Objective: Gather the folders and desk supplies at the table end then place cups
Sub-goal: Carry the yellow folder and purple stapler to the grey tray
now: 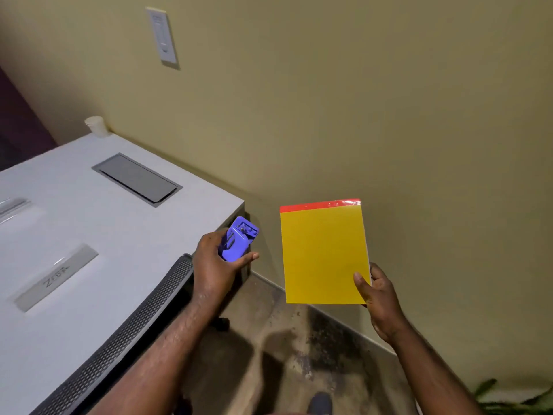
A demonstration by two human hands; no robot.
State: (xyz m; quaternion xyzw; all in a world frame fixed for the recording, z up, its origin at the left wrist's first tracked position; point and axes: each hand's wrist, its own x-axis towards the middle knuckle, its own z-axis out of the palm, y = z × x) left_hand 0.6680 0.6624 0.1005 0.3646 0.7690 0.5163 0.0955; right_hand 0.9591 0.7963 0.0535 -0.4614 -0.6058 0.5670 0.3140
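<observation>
Folder, yellow with a red strip along its top edge, is held up in the air off the corner of the white surface, over the floor and near the wall. The right hand grips its lower right corner, thumb flat on the front face and the other fingers curled behind. The left hand is wrapped round a blue stapler, fingers curled closely about its body with the thumb stretched along the underside; the stapler's head sticks out just past the surface's corner.

Both things look ready to be set down at this end. A good way, I judge, would be to lay the folder flat first, square to the edge and clear of the grey cable hatch, then stand the stapler beside or on it. Gripped by one corner only, the folder may sag or swing, so lower it gently. A paper cup stands at the far corner against the wall.
</observation>
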